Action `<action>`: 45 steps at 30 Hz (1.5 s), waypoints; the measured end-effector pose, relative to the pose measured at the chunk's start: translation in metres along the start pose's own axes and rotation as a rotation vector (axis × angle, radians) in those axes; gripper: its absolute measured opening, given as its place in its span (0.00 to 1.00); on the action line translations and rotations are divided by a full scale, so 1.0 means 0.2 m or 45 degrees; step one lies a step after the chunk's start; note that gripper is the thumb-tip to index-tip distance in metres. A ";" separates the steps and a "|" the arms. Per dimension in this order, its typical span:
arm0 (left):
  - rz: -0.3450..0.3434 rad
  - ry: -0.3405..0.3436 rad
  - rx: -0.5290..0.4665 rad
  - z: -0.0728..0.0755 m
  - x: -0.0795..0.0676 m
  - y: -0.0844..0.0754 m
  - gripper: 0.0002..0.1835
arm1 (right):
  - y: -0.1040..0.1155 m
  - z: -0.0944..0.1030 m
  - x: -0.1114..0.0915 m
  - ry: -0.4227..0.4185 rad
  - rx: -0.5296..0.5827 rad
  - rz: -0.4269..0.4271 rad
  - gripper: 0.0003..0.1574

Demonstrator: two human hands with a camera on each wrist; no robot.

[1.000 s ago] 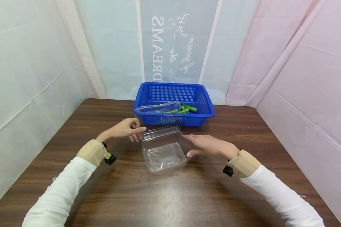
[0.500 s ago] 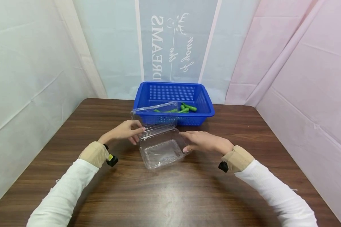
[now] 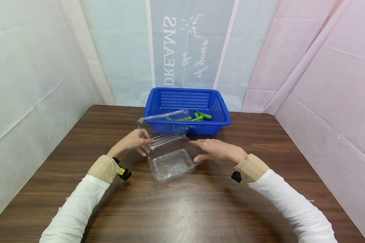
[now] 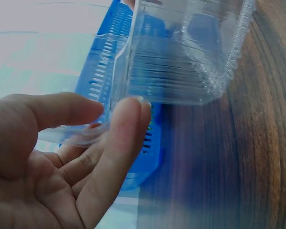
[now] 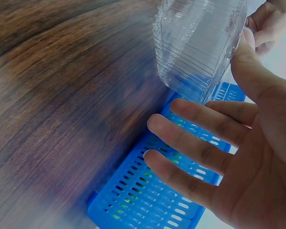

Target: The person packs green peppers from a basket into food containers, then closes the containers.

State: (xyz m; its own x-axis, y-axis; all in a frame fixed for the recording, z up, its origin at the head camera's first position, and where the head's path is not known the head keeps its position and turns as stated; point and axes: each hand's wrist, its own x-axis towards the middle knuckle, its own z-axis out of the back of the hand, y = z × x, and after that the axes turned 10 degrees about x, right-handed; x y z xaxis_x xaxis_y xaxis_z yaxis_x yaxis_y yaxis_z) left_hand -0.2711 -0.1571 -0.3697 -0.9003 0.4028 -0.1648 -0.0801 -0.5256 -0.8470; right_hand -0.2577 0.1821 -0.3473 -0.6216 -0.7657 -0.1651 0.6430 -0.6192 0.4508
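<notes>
White sleeves (image 3: 68, 209) and tan wrist wraps (image 3: 104, 167), each carrying a small black device (image 3: 125, 174), lead in behind a person's two grips above a dark wood-grain bench (image 3: 182, 209). The left grip (image 3: 136, 140) is nearly closed, its thumb and fingertips pinching a clear plastic clamshell container (image 3: 171, 162) by the edge near the hinge. The right grip (image 3: 217, 151) is more loosely spread, thumb on the rim and index finger by the corner as it holds the opposite side; its other three fingers extend free of the plastic. The container hangs open between the two grips, its tray tilted on the near side of the fingertips and its raised lid (image 3: 163, 115) slanting up just beyond the left grip. Past both grips, behind the lid, a blue perforated basket (image 3: 205, 128) sits on the bench, and green, pepper-like vegetables (image 3: 197, 118) lie inside it, some seen through the lid. Farthest from the grips hangs a pale blue-grey backdrop (image 3: 182, 77) with white lettering, reversed, including "DREAMS."
</notes>
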 end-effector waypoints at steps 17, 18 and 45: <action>0.053 -0.055 -0.072 0.01 -0.01 0.05 0.11 | 0.03 0.01 0.02 0.024 -0.006 -0.003 0.49; 0.049 -0.052 -0.072 0.01 -0.01 0.05 0.11 | 0.03 0.01 0.03 0.026 -0.008 -0.007 0.49; 0.012 -0.030 -0.038 0.02 -0.01 0.06 0.14 | -0.08 0.38 0.32 -0.634 -0.247 -0.016 0.10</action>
State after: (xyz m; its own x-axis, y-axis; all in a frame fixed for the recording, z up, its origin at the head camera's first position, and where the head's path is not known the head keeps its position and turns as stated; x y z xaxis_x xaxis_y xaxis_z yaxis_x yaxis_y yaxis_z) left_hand -0.2729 -0.1673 -0.3781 -0.9108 0.3800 -0.1614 -0.0588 -0.5063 -0.8603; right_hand -0.3413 0.1559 -0.2989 -0.7366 -0.6118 0.2884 0.6757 -0.6846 0.2734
